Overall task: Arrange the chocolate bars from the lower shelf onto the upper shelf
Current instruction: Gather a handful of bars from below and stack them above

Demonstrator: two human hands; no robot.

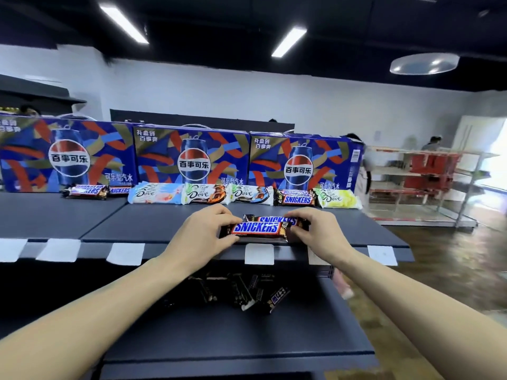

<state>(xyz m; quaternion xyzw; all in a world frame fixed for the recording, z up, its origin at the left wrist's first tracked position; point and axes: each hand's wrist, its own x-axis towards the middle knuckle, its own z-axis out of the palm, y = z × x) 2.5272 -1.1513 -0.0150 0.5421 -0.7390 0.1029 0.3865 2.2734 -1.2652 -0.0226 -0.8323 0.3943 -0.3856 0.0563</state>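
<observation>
Chocolate bars: reference the upper shelf point(170, 229). A row of bars point(247, 196) lies along its back; the Snickers pair point(260, 227) lies at its front edge, long axis left-right. Your left hand point(203, 231) and right hand point(315, 229) grip opposite ends, equally near. Remaining bars point(247, 293) lie directly below, on the lower shelf point(233, 338).

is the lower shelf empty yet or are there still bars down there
Not empty. A small heap of dark-wrapped bars still lies on the lower shelf, below the upper shelf's front edge.
</observation>
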